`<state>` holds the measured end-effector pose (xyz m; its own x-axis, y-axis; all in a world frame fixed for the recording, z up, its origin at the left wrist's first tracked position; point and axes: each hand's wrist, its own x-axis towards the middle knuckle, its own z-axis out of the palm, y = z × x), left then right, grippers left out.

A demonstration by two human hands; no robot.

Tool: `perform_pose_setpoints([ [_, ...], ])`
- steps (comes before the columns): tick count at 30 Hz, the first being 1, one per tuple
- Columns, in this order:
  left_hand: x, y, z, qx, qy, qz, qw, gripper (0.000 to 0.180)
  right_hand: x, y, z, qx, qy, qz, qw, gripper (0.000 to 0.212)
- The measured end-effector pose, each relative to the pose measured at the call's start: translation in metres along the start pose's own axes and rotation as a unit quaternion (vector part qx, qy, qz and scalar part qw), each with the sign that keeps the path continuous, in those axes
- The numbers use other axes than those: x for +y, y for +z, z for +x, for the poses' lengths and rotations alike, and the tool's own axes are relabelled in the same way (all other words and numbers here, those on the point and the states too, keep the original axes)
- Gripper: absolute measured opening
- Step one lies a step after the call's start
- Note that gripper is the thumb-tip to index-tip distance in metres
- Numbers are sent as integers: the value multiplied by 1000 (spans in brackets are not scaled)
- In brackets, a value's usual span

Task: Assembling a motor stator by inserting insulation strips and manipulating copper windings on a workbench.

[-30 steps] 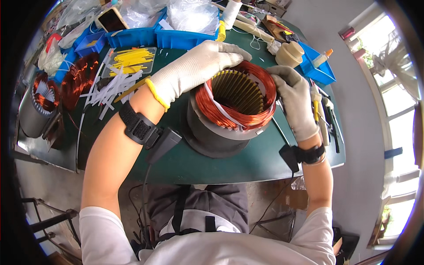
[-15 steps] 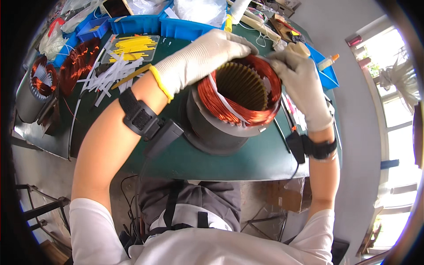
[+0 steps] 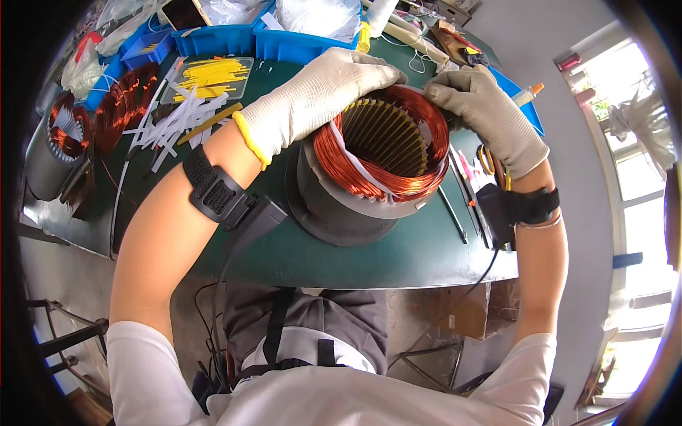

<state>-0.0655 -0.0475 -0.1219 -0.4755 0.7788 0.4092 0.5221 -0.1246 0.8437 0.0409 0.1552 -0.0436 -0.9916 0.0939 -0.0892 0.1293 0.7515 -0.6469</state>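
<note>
A grey motor stator (image 3: 334, 206) stands upright on the green table, topped by a ring of red-brown copper winding (image 3: 355, 174) with white insulating strips. Yellowish slot liners line its bore (image 3: 380, 142). My left hand (image 3: 330, 92), in a white knit glove, curls round the far left of the winding; its fingertips are partly hidden. At the far right of the ring, my gloved right hand (image 3: 479, 106) is closed, with thumb and fingers bent together. Whatever lies between those fingers is too small or hidden to make out.
Left of the stator lie white paper strips (image 3: 177, 121) and a clear tray of yellow sticks (image 3: 213, 74). Another wound stator (image 3: 62, 145) and loose copper coils (image 3: 126, 99) stand farther left. Blue bins (image 3: 295, 46) line the back. A thin rod (image 3: 453, 215) lies at right.
My right hand has turned, its wrist and forearm swinging outward to the right, while its fingers stay by the ring's far right. The stator appears slightly farther left; my left hand stays on the winding.
</note>
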Motion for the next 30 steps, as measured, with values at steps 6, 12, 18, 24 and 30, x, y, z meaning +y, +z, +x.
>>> perform_pose_setpoints([
  [6, 11, 5, 7, 5, -73, -103, 992, 38, 18, -4, 5, -5, -45, 37, 998, 31],
  [12, 8, 3, 19, 16, -129, -35, 991, 50, -10, -4, -3, 6, -48, -46, 998, 28],
  [18, 19, -5, 20, 20, -115, -77, 990, 19, -5, 2, 5, 49, -115, -88, 988, 21],
  [24, 16, 6, 30, 84, -157, -85, 980, 15, 10, -9, 22, -73, -36, 81, 993, 25],
  [30, 14, 4, 22, 25, -152, -12, 988, 40, -13, -16, 15, -96, -45, -83, 991, 27],
])
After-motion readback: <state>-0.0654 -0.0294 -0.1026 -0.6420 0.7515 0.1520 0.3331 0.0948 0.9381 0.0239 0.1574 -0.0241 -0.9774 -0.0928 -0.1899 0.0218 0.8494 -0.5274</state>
